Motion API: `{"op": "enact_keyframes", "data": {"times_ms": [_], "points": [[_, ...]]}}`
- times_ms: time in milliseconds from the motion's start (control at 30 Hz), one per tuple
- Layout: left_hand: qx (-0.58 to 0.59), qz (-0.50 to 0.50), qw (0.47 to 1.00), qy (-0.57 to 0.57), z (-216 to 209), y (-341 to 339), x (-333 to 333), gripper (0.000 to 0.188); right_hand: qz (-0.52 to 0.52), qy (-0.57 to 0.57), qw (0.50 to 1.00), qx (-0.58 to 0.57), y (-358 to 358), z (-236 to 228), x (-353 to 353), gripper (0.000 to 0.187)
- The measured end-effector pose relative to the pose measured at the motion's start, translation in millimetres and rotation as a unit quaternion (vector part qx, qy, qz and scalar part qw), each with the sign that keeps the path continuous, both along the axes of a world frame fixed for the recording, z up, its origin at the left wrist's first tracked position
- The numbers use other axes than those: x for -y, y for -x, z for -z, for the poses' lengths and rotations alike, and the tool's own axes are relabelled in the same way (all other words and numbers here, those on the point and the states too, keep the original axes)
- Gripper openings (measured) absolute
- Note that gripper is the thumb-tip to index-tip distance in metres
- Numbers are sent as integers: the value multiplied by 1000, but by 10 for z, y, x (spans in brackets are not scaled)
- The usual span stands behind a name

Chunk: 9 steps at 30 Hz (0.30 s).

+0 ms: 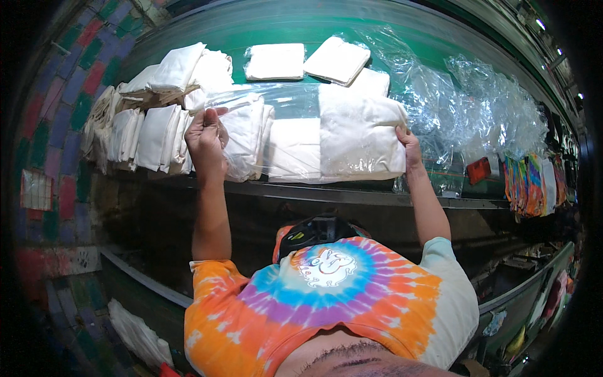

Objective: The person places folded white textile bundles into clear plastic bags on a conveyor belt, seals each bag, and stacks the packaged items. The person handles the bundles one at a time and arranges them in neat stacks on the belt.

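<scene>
A folded white cloth (362, 135) lies inside a clear plastic bag (290, 99) at the near edge of the green table. My right hand (409, 148) grips the cloth's right end through the film, fingers behind it. At the other end, my left hand (206, 133) is closed on the bag's loose film, pulled out to the left. Beneath the stretched film lies another folded white cloth (294, 146), partly covered. Right beside my left hand stands a stack of folded white cloths (246, 133).
Piles of folded white cloths (160, 132) fill the table's left end. Flat packed white cloths (275, 61) lie along the back of the green table (251, 31). Loose clear bags (496, 100) heap at the right, near a red phone-like object (478, 170) and colourful cloths (531, 182).
</scene>
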<state>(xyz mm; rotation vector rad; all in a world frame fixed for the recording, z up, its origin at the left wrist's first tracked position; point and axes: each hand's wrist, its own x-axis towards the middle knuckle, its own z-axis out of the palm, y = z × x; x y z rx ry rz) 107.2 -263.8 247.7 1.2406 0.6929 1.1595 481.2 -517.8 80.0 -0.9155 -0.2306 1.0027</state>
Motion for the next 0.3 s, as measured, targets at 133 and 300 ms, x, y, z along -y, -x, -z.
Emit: {"op": "enact_keyframes", "data": {"times_ms": [133, 300], "points": [[-48, -73, 993, -83, -6, 24, -182, 16, 31, 7, 999, 7, -117, 122, 99, 40], [-44, -46, 995, -80, -179, 9, -282, 14, 127, 28, 990, 48, -108, 255, 148, 47]]}}
